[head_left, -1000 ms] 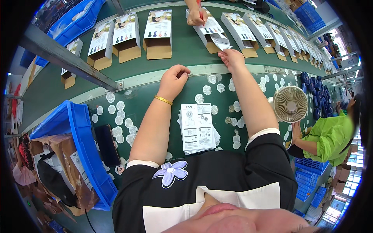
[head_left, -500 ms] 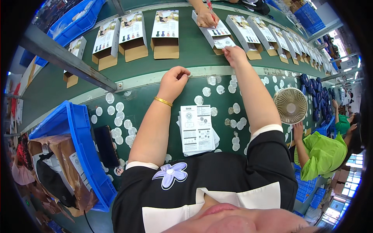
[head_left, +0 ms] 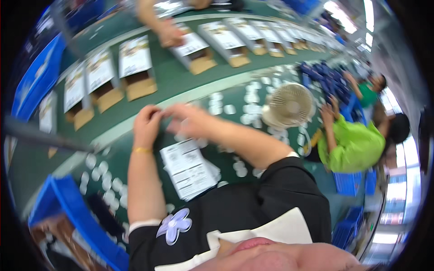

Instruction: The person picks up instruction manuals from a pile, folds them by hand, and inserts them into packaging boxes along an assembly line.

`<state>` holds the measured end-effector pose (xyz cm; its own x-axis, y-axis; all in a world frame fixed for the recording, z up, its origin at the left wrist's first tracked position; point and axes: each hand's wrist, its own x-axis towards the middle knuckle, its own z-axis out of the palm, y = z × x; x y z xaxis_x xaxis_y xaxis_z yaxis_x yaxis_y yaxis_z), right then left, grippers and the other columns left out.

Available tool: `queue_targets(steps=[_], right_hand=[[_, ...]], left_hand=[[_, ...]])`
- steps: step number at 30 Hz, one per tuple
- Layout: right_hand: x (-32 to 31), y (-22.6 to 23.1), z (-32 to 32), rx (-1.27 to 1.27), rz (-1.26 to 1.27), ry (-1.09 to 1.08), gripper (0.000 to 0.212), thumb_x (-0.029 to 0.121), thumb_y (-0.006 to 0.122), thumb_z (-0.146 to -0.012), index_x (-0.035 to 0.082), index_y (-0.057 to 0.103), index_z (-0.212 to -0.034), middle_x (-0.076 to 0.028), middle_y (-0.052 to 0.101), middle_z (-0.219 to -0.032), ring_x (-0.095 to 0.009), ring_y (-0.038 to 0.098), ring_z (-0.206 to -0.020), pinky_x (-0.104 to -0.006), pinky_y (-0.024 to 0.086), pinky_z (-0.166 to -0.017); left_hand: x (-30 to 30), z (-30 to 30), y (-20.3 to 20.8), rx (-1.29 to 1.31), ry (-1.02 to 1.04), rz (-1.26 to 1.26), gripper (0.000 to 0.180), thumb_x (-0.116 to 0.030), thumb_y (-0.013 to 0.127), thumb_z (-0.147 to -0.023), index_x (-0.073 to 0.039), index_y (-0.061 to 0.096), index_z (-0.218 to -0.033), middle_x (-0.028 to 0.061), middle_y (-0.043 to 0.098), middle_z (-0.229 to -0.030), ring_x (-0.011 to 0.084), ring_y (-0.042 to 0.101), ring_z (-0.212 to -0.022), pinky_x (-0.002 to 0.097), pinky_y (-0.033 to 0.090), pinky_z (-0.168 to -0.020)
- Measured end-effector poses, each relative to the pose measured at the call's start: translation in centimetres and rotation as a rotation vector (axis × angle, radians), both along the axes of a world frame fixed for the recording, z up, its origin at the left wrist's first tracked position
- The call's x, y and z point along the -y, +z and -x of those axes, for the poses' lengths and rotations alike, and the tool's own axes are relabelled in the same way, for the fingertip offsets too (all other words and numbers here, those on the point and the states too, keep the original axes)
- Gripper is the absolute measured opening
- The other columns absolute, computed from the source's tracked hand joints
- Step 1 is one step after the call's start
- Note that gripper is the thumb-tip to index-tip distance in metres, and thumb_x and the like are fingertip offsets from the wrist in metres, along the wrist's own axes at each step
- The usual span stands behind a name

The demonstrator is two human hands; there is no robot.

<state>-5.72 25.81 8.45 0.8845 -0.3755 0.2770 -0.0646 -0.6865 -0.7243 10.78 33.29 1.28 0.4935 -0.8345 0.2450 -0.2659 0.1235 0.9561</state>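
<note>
Above the near part of the green table, my left hand (head_left: 147, 123) has its thumb and fingers pressed together in a pinch; whatever may be between them is too small to make out. My right hand (head_left: 192, 121) reaches across to it, blurred, its fingers apart and the foremost ones close to the left fingertips. Just below both hands lies a stack of printed instruction leaflets (head_left: 186, 168), slightly fanned. Beyond the pale rail, open cardboard boxes (head_left: 135, 56) stand in a row, their brown flaps toward me. A co-worker's hand (head_left: 172, 36) rests at one box.
Round white stickers (head_left: 251, 101) are scattered over the table. A beige fan (head_left: 289, 106) stands at right, with dark blue fan parts (head_left: 327, 74) behind it. A blue crate (head_left: 74, 217) is at lower left. A metal post (head_left: 45, 133) crosses the left side. A person in green (head_left: 355, 140) sits at right.
My right hand has left the box with a leaflet at its opening and come back beside my left hand. The whole view has turned, and the scene is blurred.
</note>
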Motion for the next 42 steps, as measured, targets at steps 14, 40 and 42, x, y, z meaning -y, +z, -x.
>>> queue_targets(steps=[14,40,42], right_hand=[[-7.1,1.8,2.5,-0.126,0.787,0.088,0.014,0.022,0.061,-0.069,0.011,0.059,-0.078,-0.004,0.057,-0.084,-0.021,0.053,-0.087,-0.0364,0.038,-0.082],[1.9,0.4,1.1,0.008,-1.231,-0.521,0.026,0.007,0.052,-0.087,-0.003,0.054,-0.11,-0.007,0.063,-0.089,-0.009,0.058,-0.065,-0.0174,0.045,-0.053],[2.0,0.3,-0.7,0.047,-1.251,-0.51,0.026,0.005,0.051,-0.086,-0.003,0.054,-0.11,-0.008,0.063,-0.089,-0.01,0.059,-0.066,-0.0182,0.046,-0.053]], left_hand=[[-0.9,0.7,1.0,-0.193,-0.084,0.04,0.009,0.001,0.051,-0.085,-0.001,0.058,-0.089,0.0032,0.059,-0.085,0.0098,0.056,-0.079,0.0214,0.044,-0.073],[-3.1,0.0,2.8,-0.137,-0.011,-0.027,0.009,-0.003,0.053,-0.083,-0.001,0.06,-0.088,0.0034,0.062,-0.081,0.0091,0.058,-0.074,0.0222,0.046,-0.069],[-3.1,-0.2,2.6,-0.119,-0.018,-0.041,0.009,-0.002,0.053,-0.084,0.0,0.059,-0.089,0.0032,0.063,-0.083,0.0086,0.059,-0.077,0.0218,0.046,-0.071]])
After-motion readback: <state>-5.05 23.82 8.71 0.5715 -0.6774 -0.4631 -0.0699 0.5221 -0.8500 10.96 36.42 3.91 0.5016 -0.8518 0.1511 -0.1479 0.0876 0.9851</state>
